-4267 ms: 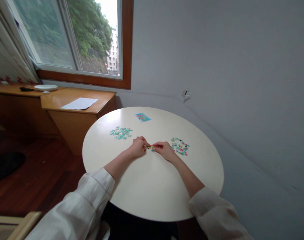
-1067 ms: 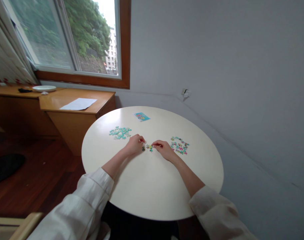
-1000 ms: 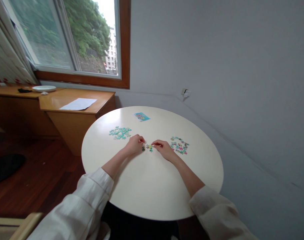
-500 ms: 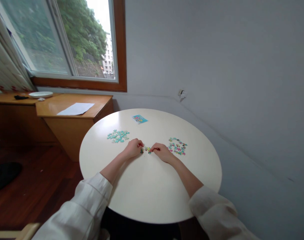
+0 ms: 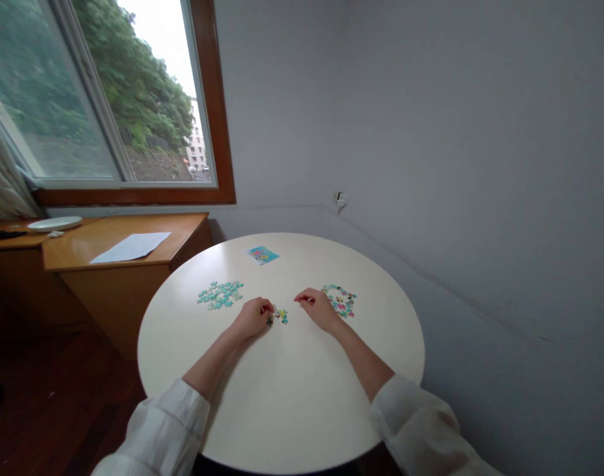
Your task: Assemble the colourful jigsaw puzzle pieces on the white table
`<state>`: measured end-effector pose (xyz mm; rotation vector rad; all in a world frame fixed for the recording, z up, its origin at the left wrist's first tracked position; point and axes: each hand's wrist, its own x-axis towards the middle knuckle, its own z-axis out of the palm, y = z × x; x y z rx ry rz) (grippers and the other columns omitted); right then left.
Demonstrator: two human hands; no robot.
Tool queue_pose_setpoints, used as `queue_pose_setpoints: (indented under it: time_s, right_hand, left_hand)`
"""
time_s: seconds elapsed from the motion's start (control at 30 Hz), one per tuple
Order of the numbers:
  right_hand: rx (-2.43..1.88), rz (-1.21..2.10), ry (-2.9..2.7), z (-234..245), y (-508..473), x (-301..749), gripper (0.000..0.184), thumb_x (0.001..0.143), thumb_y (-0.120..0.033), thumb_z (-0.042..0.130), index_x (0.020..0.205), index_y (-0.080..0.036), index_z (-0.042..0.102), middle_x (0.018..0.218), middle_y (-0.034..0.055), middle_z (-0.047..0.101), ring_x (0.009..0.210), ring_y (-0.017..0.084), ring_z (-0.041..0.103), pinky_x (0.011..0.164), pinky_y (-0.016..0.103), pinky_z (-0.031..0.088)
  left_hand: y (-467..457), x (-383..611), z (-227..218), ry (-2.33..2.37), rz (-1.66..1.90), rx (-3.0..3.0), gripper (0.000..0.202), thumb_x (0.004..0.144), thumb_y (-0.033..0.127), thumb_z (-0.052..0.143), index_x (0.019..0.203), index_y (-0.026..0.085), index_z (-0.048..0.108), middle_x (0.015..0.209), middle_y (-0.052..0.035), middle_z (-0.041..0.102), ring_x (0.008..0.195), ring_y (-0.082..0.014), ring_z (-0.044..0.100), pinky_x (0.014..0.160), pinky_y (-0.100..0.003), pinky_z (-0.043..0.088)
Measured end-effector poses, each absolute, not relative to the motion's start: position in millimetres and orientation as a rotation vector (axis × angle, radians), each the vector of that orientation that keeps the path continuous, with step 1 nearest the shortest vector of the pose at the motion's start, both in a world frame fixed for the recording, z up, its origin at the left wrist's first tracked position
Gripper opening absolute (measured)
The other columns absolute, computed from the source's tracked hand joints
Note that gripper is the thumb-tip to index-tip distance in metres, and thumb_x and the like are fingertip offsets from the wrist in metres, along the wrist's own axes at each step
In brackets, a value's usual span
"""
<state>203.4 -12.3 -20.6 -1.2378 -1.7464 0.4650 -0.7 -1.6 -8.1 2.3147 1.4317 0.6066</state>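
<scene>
A small joined cluster of jigsaw pieces [image 5: 280,317] lies near the middle of the round white table [image 5: 282,396]. My left hand [image 5: 253,317] rests on the table with its fingers curled, the fingertips touching the cluster's left edge. My right hand [image 5: 317,307] is a little to the right of the cluster, fingers pinched together; whether a piece is in them is too small to tell. A pile of turquoise pieces [image 5: 219,295] lies left of my left hand. A pile of mixed-colour pieces [image 5: 342,299] lies just right of my right hand.
A small picture card [image 5: 262,254] lies at the table's far side. A wooden desk [image 5: 108,254] with a sheet of paper [image 5: 131,246] and a white plate [image 5: 54,223] stands left under the window. A grey wall runs close behind and right of the table.
My right hand has drawn away from the cluster toward the mixed pile. My left hand stays at the cluster. The camera has tilted up and turned right.
</scene>
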Motion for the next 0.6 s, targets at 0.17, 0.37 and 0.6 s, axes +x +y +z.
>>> queue_pose_setpoints:
  time_s: [0.17,0.37,0.6]
  right_hand:
    - [-1.456,0.242,-1.601,-19.9,-1.9,237.1,0.023,0.068,-0.012,0.045,0.070,-0.019,0.067,0.074,0.0031,0.064,0.068,0.014,0.054,0.069,0.028,0.043]
    - [-1.842,0.071,-1.454,-28.1,6.0,274.9,0.028,0.074,-0.015,0.044,0.083,-0.019,0.070,0.086,0.0077,0.064,0.079,0.019,0.058,0.075,0.032,0.042]
    - [-1.951,-0.066,-1.536,-42.6,11.1,277.3,0.034,0.071,-0.009,0.052,0.091,-0.028,0.072,0.098,0.0088,0.062,0.091,0.022,0.054,0.080,0.037,0.038]
  left_hand:
    - [-1.8,0.1,-9.0,1.441,0.624,2.275,0.023,0.071,0.004,0.047,0.077,0.015,0.066,0.076,-0.0023,0.064,0.068,-0.0121,0.055,0.067,-0.022,0.041]
    - [-0.1,-0.2,-10.4,1.409,0.640,2.287,0.023,0.070,0.004,0.047,0.076,0.015,0.066,0.075,-0.0023,0.064,0.069,-0.0123,0.055,0.067,-0.022,0.041]
    - [3.3,-0.9,-15.0,1.397,0.641,2.306,0.023,0.070,0.005,0.047,0.077,0.015,0.067,0.077,-0.0035,0.066,0.069,-0.0126,0.055,0.068,-0.023,0.041]
